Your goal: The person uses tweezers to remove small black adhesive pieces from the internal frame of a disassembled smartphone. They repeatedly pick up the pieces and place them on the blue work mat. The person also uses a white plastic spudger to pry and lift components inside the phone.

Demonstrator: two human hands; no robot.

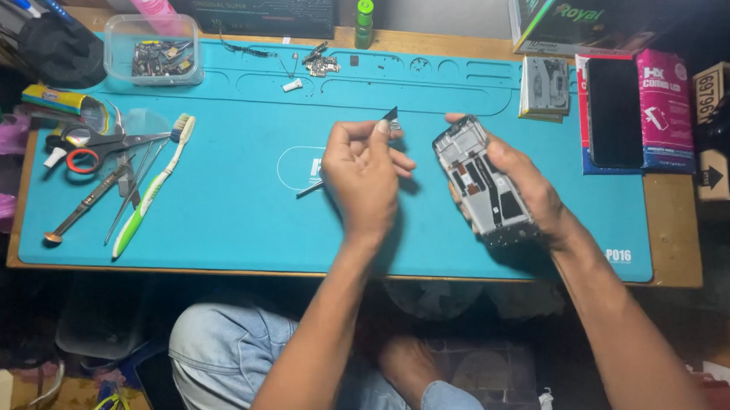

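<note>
My right hand [521, 180] grips an opened phone frame [481, 182] with its bare internals facing up, held tilted over the teal work mat [219, 216]. My left hand [364, 174] pinches a small dark flat part [392, 115] between thumb and fingertip, raised just left of the phone's top edge. A thin metal tool [309, 190] lies on the mat, partly hidden under my left hand.
On the mat's left lie scissors [92, 143], a toothbrush [151, 188] and several metal picks [98, 197]. A clear tub of parts [153, 50] sits at the back left, loose small parts [320, 63] at the back middle. Boxes and a dark phone [615, 113] stand right.
</note>
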